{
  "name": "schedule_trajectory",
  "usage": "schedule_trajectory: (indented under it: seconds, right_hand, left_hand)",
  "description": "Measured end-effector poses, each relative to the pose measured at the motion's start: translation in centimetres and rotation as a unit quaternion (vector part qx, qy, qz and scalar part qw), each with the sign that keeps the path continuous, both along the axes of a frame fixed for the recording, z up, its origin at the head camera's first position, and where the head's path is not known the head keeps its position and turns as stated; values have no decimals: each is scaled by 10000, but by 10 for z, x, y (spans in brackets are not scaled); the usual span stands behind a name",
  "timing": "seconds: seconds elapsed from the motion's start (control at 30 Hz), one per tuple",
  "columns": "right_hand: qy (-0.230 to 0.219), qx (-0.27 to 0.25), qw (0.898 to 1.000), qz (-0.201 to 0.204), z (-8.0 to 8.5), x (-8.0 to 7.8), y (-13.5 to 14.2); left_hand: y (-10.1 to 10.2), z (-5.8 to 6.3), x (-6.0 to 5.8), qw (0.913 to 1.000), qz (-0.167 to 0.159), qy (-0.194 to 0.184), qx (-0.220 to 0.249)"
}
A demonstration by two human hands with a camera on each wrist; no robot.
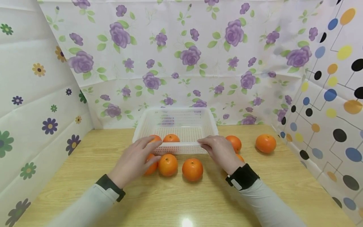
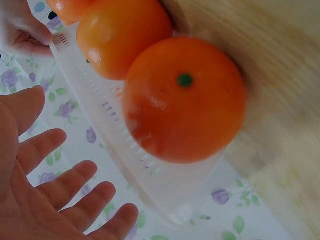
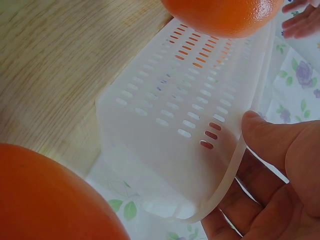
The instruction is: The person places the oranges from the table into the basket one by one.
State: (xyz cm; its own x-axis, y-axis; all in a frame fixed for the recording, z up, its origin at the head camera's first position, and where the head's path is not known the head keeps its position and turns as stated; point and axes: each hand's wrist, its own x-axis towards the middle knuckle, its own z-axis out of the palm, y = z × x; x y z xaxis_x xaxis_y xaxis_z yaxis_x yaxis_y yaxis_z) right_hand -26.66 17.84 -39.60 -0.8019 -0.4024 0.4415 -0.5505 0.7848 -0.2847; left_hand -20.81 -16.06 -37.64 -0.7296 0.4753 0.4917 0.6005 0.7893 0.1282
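A white perforated plastic basket [image 1: 181, 148] stands near the back of the table, with two oranges [image 1: 171, 138] inside by its front wall. My right hand [image 1: 222, 152] grips the front rim near the right corner; in the right wrist view, the thumb lies outside the wall and the fingers [image 3: 260, 177] are behind it. Spread and holding nothing, my left hand [image 1: 134, 159] hovers at the front left corner. Its fingers [image 2: 70, 185] look apart from the rim in the left wrist view. Outside the basket's front, an orange [image 1: 168, 165] sits between two others, the left one partly covered by my left hand.
Right of the basket lies an orange [image 1: 234, 144], with another partly hidden behind my right wrist. A further orange [image 1: 265, 143] sits far right on the wooden table [image 1: 158, 201]. Flower-patterned cloth [image 1: 181, 63] hangs behind, with patterned sheets on both sides.
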Motion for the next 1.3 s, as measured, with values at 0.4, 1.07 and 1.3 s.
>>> schedule_trajectory:
  seconds: [0.4, 1.07, 1.3]
  right_hand:
    - [15, -47, 10000, 26, 0, 0, 0]
    - [34, -89, 10000, 24, 1, 1, -1]
    - [42, -67, 10000, 34, 2, 2, -1]
  left_hand:
    - [-3, -9, 10, 9996, 101, -265, -83]
    - [-2, -20, 28, 9983, 160, -431, -351]
    - [-4, -24, 31, 9972, 238, -517, -479]
